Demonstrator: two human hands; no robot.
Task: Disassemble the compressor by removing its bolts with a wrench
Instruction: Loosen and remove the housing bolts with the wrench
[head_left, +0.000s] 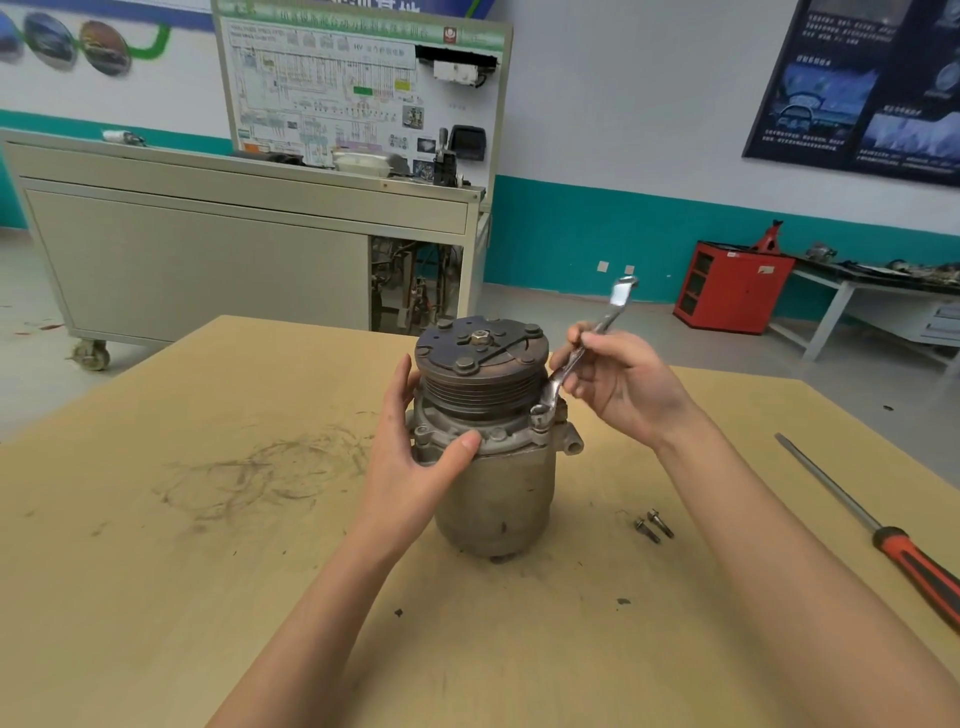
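head view: the compressor (493, 467) stands upright on the wooden table (208, 571), a little right of the centre of the frame, with its rusty pulley disc on top. the left hand (415, 447) holds it from the left side: the thumb lies across the front of the flange and the fingers curve round behind the pulley. the right hand (623, 384), at the centre right, pinches the shaft of the wrench (560, 378) between thumb and fingers. the wrench is tilted, its ring end down on the right side of the flange (the bolt head below it is hidden, so i cannot tell how well it sits) and its open end up in the air above the hand.

two loose bolts (653, 526) lie side by side on the table, near the compressor on its lower right. a screwdriver (883, 535) with a red and black handle lies well apart at the right edge.

behind the table, a grey cabinet (208, 249) on wheels stands in the upper left with a wiring board (358, 88) on it, a red cabinet (732, 286) is against the wall at the right, and a dark poster (857, 83) hangs in the upper right.
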